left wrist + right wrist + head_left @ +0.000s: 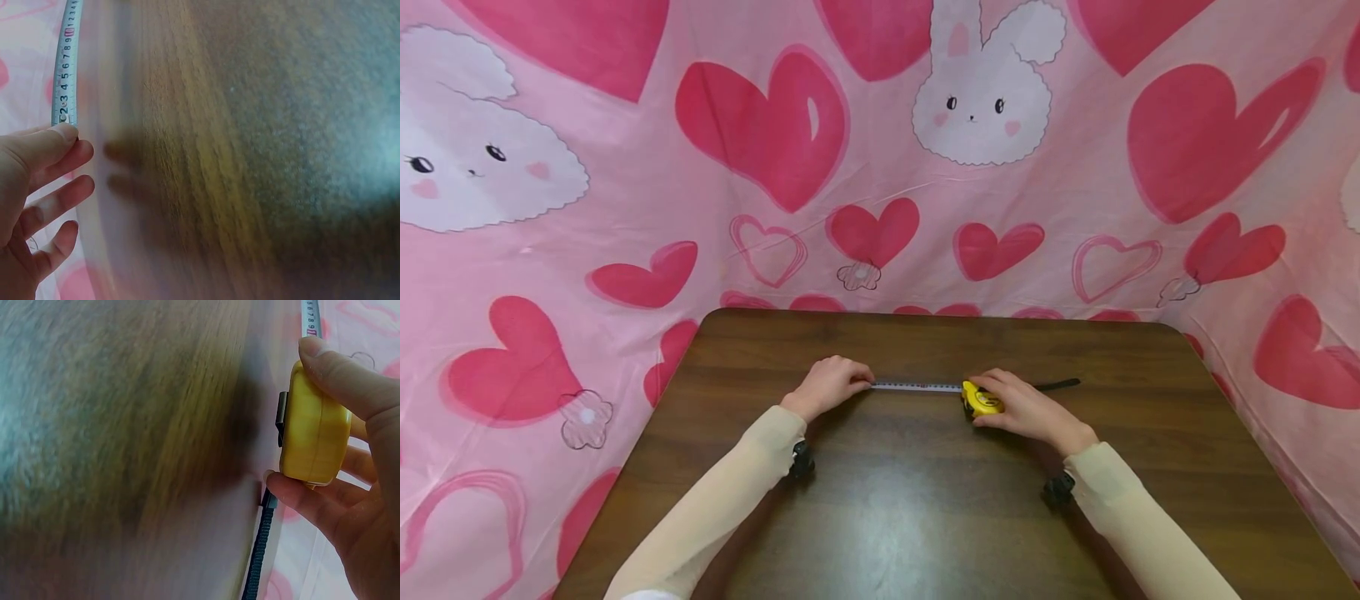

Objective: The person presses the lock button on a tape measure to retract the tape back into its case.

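A yellow tape measure (982, 400) is held in my right hand (1028, 408), above the wooden table. In the right wrist view the thumb lies at the blade mouth of its case (317, 431), and a dark belt clip shows on one side. The white blade (917, 387) runs out straight to the left. My left hand (832, 385) pinches the blade's end between thumb and forefinger, the other fingers loosely bent. Printed numbers on the blade (66, 69) read from about 2 past 10 in the left wrist view; its tip is hidden by the thumb.
A black strap (1058, 384), seen in the right wrist view as a ribbed cord (259, 550), extends right from behind the right hand. The brown table (880, 500) has a pink cloth (880, 167) with hearts and rabbits behind and beside it.
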{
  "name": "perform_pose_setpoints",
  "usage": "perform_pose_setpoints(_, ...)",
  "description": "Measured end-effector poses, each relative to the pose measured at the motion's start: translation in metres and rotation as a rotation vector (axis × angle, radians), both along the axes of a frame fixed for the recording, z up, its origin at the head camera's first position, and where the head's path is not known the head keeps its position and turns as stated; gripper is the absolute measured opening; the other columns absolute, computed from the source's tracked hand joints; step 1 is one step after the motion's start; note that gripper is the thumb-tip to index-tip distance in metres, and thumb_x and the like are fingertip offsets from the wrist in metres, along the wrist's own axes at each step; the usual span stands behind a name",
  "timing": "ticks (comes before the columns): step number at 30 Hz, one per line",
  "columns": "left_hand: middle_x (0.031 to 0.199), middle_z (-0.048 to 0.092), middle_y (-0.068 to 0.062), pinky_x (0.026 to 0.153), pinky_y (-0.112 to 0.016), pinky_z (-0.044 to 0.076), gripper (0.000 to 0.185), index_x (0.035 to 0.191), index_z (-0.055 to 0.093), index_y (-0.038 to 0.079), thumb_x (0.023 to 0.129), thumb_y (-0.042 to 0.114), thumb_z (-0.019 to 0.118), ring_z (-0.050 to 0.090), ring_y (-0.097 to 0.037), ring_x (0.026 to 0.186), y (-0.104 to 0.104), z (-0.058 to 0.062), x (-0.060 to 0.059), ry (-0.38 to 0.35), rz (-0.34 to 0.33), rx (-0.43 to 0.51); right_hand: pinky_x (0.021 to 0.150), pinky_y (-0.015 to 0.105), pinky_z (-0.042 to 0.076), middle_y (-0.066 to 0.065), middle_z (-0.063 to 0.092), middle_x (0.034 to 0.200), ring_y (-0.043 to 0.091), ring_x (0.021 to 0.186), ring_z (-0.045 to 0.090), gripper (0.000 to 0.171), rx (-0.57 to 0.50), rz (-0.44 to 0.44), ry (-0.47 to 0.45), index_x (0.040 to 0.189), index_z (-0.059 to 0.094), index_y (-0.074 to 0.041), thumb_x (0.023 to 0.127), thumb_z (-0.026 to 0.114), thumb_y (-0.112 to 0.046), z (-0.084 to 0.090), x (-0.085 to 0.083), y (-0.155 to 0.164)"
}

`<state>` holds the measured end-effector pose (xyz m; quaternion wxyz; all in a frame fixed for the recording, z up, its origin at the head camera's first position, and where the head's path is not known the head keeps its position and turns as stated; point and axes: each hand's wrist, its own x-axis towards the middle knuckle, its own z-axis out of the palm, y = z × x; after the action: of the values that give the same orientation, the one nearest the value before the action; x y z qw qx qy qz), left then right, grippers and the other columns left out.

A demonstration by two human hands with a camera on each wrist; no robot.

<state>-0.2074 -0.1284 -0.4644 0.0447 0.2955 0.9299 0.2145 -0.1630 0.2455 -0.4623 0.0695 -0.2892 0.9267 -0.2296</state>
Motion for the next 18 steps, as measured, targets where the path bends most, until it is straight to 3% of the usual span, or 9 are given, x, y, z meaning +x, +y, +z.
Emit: perform_pose_setpoints(18, 0.105, 0.078, 0.003, 0.089, -0.041, 0.059, 0.011, 0.106, 0.081, 0.019, 0.098, 0.022, 0.075, 0.072, -0.017, 0.096, 0.0061, -0.0045, -0.0013, 0.030, -0.002, -0.017, 0.106, 0.050, 0.051, 0.011, 0.060, 0.136, 0.026, 0.119, 0.058, 0.068, -0.007, 0.032, 0.039, 0.145, 0.058, -0.006, 0.091, 0.082, -0.038, -0.0014, 0.0011, -0.0088)
